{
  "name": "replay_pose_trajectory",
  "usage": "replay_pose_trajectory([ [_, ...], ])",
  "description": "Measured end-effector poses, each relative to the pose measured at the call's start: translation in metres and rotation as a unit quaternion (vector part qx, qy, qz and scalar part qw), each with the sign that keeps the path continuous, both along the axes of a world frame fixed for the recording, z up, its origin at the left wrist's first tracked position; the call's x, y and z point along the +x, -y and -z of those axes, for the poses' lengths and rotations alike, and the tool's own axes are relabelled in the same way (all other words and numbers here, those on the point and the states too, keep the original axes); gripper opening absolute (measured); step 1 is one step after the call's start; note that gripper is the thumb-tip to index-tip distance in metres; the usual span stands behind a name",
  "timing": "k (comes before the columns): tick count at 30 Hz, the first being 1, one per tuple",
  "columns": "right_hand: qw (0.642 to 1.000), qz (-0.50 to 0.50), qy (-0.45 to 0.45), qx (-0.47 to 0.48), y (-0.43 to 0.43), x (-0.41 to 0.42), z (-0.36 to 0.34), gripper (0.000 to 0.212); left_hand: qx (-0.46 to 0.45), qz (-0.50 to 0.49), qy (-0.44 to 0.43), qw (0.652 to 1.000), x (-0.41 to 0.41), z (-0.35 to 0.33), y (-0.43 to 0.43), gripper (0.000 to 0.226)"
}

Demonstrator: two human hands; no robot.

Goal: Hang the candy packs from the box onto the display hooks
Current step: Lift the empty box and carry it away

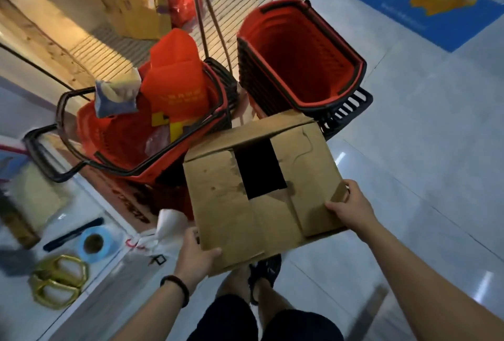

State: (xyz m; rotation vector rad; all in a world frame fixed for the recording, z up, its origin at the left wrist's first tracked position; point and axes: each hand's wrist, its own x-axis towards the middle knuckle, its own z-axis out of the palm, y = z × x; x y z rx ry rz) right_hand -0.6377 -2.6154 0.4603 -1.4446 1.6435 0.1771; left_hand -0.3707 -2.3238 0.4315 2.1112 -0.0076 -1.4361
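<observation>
Head view down onto pale, glossy floor tiles [422,149], with a white counter [109,286] along the left edge. Above the floor, straight ahead and carried between both hands, a brown cardboard box [226,204], slightly tilted, top flaps folded in but leaving 1 dark rectangular gap at the centre. Contents lost in that darkness, candy packs impossible to make out. Just beyond the box, 1 stack of red shopping baskets [300,54] with black handles. Left of that stack, another red basket [114,144] holding red-orange fabric [174,73] and other crumpled items. Left hand [196,254] gripping the near left corner of the box, thumb on top, fingers tucked underneath out of sight, with a dark beaded band [176,284] round that wrist. Right hand [351,208] gripping the near right edge, thumb flat on a flap, fingers wrapped over the side. On the counter, gold-handled scissors [61,282], near them 1 blue tape roll [109,245], and just beside the roll a dark pen [73,234].
</observation>
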Motion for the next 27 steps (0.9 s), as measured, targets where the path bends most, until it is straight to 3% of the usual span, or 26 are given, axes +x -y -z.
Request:
replay_pose_trajectory([
  [11,0.992,-0.112,-0.061,0.01,0.028,0.043,0.044,0.06,0.065,-0.077,-0.104,0.989,-0.007,0.052,0.0,0.068],
  [16,0.988,-0.138,-0.065,0.024,0.034,0.045,0.07,0.054,0.071,-0.059,-0.135,0.987,-0.007,0.102,0.004,0.104],
  [21,0.979,-0.182,-0.057,0.072,0.032,0.041,0.104,0.084,0.056,-0.129,-0.122,0.983,-0.006,0.09,0.036,0.095],
  [27,0.974,-0.208,-0.039,0.078,0.038,0.032,0.136,0.1,0.056,-0.137,-0.048,0.988,-0.012,0.11,0.049,0.083],
])
